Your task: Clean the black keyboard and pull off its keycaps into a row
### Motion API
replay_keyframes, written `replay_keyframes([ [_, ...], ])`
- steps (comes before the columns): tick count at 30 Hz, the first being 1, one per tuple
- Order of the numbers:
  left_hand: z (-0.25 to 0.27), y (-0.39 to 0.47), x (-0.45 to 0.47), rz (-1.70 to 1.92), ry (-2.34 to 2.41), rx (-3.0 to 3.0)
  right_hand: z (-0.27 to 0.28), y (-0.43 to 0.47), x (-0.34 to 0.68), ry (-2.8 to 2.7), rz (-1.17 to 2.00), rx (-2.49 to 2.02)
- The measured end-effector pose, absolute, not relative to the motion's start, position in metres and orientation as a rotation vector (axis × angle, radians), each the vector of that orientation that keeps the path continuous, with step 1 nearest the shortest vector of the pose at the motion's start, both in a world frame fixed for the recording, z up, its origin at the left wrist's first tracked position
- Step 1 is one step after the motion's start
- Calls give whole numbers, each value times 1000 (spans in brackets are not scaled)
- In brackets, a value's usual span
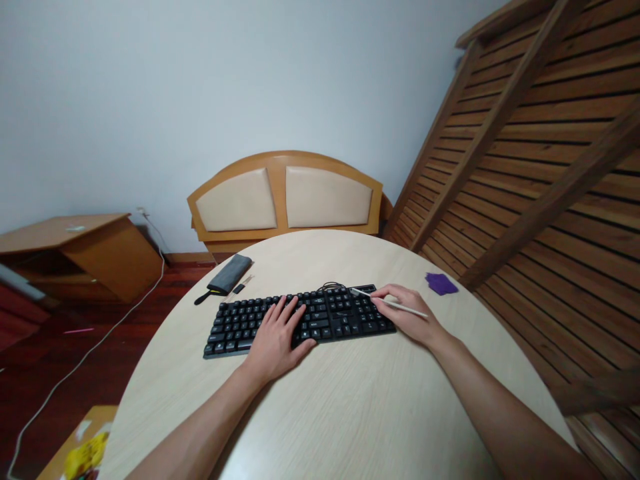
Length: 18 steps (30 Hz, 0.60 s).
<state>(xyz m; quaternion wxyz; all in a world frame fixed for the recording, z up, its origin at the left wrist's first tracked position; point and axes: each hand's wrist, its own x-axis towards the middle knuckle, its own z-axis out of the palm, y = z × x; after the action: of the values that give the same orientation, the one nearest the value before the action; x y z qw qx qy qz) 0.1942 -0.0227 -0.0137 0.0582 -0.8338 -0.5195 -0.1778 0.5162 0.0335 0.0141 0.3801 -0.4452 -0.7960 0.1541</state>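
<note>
A black keyboard (320, 317) lies across the round table. My left hand (280, 333) rests flat over its middle keys, fingers spread and thumb near the front edge. Over the keyboard's right end, my right hand (405, 312) pinches a slim white brush (411, 310). The brush's thin tip points left, at the upper right keys; whether it touches them I cannot tell. Behind the keyboard its dark cable (333, 286) is coiled. A grey pouch (231, 273) with a black loop lies at the back left, beside a small black-and-clear item (243, 287).
The pale round table (320, 413) has a purple cloth (441, 283) near its right edge. A slatted wooden frame (530, 200) leans on the right. Beyond the table stands a padded headboard (285, 193). At left are a wooden desk (110, 260) and a white cord (105, 340).
</note>
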Motion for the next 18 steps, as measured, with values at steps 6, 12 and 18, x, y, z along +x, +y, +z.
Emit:
replay_keyframes([
  [6, -14, -23, 194, -510, -1585, -2523, 16, 33, 515, -2268, 153, -983],
  [12, -14, -23, 194, -515, -1583, -2520, 19, 31, 512, -2321, 90, -939],
  [18, -15, -23, 193, -525, -1588, -2527, 21, 29, 511, -2345, 64, -909],
])
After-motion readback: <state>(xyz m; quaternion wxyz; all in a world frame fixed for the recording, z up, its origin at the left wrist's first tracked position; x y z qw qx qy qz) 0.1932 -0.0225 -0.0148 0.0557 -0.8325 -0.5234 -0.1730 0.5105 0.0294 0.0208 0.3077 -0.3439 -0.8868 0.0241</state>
